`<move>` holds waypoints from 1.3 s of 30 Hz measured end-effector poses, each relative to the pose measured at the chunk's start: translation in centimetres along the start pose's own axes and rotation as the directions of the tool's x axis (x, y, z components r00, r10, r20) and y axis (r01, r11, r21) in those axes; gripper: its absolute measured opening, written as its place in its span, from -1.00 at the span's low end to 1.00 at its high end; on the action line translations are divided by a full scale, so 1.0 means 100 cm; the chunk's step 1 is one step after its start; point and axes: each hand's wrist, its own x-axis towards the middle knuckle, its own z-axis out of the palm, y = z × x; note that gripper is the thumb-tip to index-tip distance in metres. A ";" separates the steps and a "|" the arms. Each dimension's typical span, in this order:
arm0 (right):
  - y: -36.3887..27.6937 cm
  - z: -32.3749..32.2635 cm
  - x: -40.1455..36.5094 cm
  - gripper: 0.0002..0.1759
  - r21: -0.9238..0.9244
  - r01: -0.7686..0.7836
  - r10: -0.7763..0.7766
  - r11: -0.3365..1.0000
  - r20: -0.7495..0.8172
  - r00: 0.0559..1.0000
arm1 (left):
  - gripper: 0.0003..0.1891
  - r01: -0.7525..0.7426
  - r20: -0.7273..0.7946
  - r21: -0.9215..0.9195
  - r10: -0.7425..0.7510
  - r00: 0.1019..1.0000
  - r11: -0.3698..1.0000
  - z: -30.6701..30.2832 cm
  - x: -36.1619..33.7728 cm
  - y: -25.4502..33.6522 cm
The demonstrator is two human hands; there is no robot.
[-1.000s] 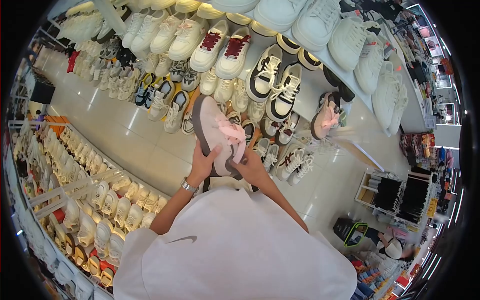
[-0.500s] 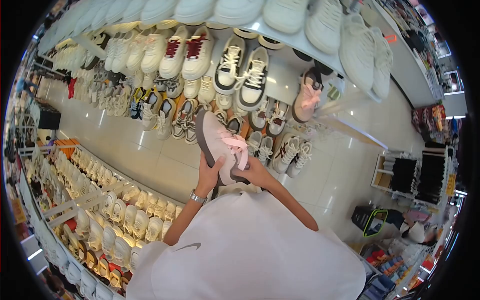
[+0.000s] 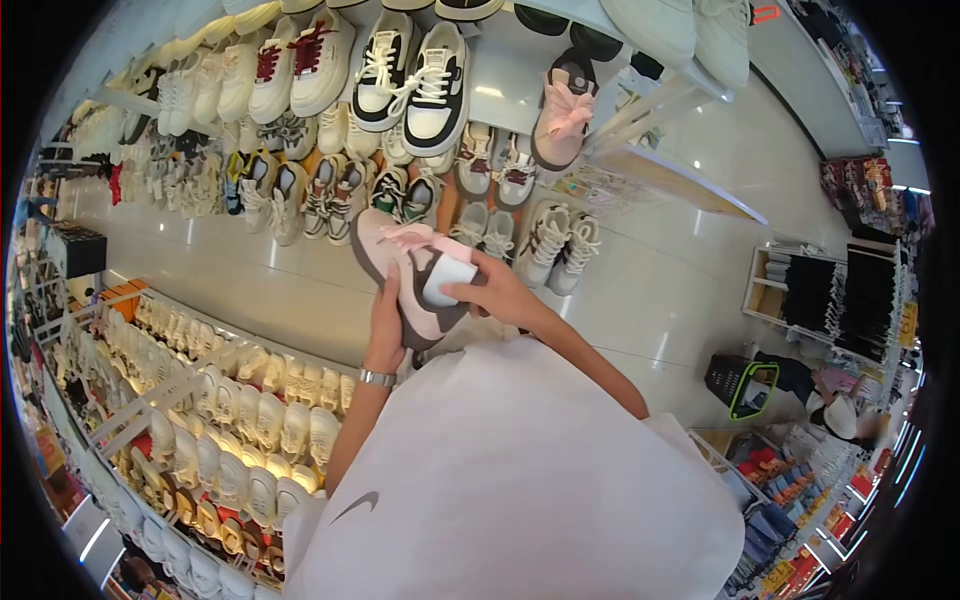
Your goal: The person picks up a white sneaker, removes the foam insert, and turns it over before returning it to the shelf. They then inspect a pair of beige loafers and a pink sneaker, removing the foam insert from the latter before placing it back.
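A pale pink sneaker (image 3: pixel 375 240) with wide pink laces and a dark grey sole is held in front of my chest, toe pointing up and left. My left hand (image 3: pixel 388 315) is closed around its near side, the thumb along the upper. At the shoe's opening, my right hand (image 3: pixel 495 290) pinches a flat white card-like piece (image 3: pixel 447 280), thumb on its face and fingers behind. A similar pink sneaker (image 3: pixel 566 115) with a pink bow stands on the shelf ahead.
Shelves ahead carry rows of shoes, among them black-and-white sneakers (image 3: pixel 437 90) and cream pairs with dark red laces (image 3: pixel 322 60). A low rack of light shoes (image 3: pixel 270 420) runs along the left. A black basket with a green rim (image 3: pixel 752 388) is at right, near another person.
The sneaker has turned to show its opening and come lower and left. A white piece now shows there under my right thumb. The view has shifted, so the shelves sit higher.
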 end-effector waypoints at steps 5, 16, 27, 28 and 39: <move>0.022 -0.005 0.006 -0.40 0.059 0.159 -0.161 0.986 0.028 0.987 | -0.36 -0.013 -0.052 -0.002 0.013 0.999 1.000 -0.016 -0.006 -0.013; 0.007 -0.029 -0.003 -0.58 0.246 0.139 -0.071 0.959 -0.266 0.961 | -0.41 0.138 0.031 -0.260 -0.134 0.990 0.956 0.011 -0.010 0.007; 0.059 -0.023 0.021 -0.45 -0.344 0.176 -0.326 0.922 -0.451 0.831 | -0.38 0.208 0.427 -0.510 0.035 0.904 0.835 0.007 0.008 -0.024; 0.067 -0.022 0.023 -0.50 -0.282 0.208 -0.312 0.937 -0.399 0.862 | -0.39 0.212 0.425 -0.509 0.030 0.905 0.834 0.010 0.010 -0.025; 0.043 -0.033 -0.005 -0.83 -0.470 0.426 -0.598 0.773 -0.316 0.736 | -0.39 0.213 0.289 -0.357 -0.109 0.951 0.910 0.024 0.016 -0.017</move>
